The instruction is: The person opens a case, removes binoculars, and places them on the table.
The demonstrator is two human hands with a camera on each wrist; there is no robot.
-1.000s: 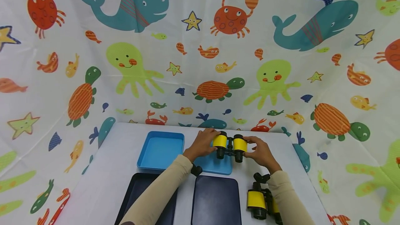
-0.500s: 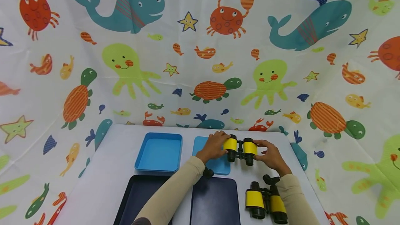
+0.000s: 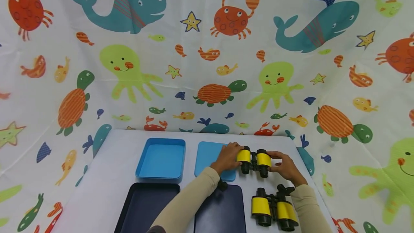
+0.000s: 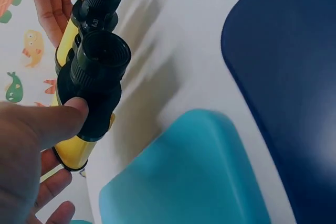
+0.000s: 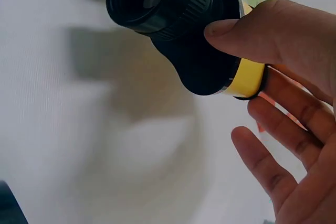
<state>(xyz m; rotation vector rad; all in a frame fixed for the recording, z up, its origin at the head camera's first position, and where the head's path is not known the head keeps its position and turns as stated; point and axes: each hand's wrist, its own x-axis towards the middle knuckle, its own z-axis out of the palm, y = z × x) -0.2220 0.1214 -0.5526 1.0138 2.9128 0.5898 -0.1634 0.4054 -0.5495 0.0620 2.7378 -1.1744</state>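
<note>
Both hands hold a pair of yellow and black binoculars (image 3: pixel 264 160) near the back right of the table, one hand at each barrel. My left hand (image 3: pixel 227 158) grips the left barrel, its thumb (image 4: pixel 73 113) on the black body by the eyepiece. On the other barrel my right hand (image 3: pixel 287 168) has its thumb (image 5: pixel 231 31) against the black housing and fingers by the yellow band. Eyepieces face me, and the binoculars' shadow falls on the white table in the wrist views. A second pair of binoculars (image 3: pixel 260 205) stands in front, close to my right sleeve.
Left of the held binoculars lies a light blue flat panel (image 3: pixel 205 154). A blue tray (image 3: pixel 161 159) with raised rim stands farther left. Two dark trays, the left one (image 3: pixel 145 204) and the right one (image 3: pixel 223 211), lie in front. A printed curtain (image 3: pixel 181 64) hangs behind.
Both hands have carried the binoculars to the right and a little toward me, from over the light blue panel to beside it. The second pair stays in place.
</note>
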